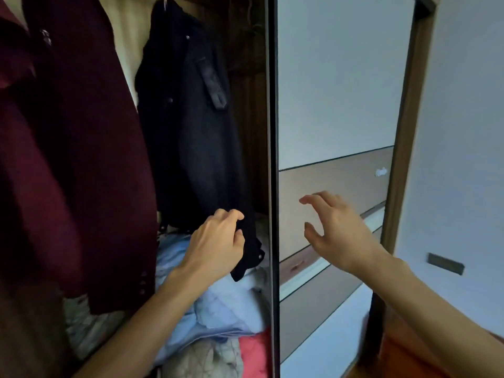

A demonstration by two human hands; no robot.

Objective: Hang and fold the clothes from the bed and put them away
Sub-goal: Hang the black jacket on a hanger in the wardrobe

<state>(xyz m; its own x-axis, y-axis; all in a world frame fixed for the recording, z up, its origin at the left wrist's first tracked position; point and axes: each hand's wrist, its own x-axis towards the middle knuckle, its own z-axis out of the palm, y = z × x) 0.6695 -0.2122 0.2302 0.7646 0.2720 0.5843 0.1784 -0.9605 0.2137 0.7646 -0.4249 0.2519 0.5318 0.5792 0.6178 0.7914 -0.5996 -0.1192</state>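
So our left fingertips (pixel 236 214) are curled in and pinching a fold of cloth near the bottom edge of the dark, almost black button-up jacket (pixel 196 132), thumb tucked under and the other fingers bunched on top, so the left hand (pixel 218 241) has a proper grip on it, low and centre in the frame. A bit of hem with a small metal stud dangles just below that hand. The jacket itself hangs inside the open wardrobe, running from the top centre of the frame down to our hand, with a pale hanger hook (pixel 165 1) just showing at the very top. Over on the right, the fingers (pixel 313 200) of our right hand (pixel 338 230) are spread apart and slightly bent, holding nothing; the hand hovers in front of the glossy pale door panel (pixel 335 91). We can't tell if the tips actually touch it. A dark vertical door edge (pixel 272 132) runs between our two hands. Filling the left of the frame is a big maroon coat (pixel 68 159) hanging beside the jacket. Under the jacket, bottom centre, there's a crumpled heap of light blue fabric (pixel 226 304), with a pink cloth (pixel 255 356) and a pale grey crumpled cloth (pixel 207 358) below it. Far right there's a small dark rectangular handle (pixel 445 263) on a white surface.
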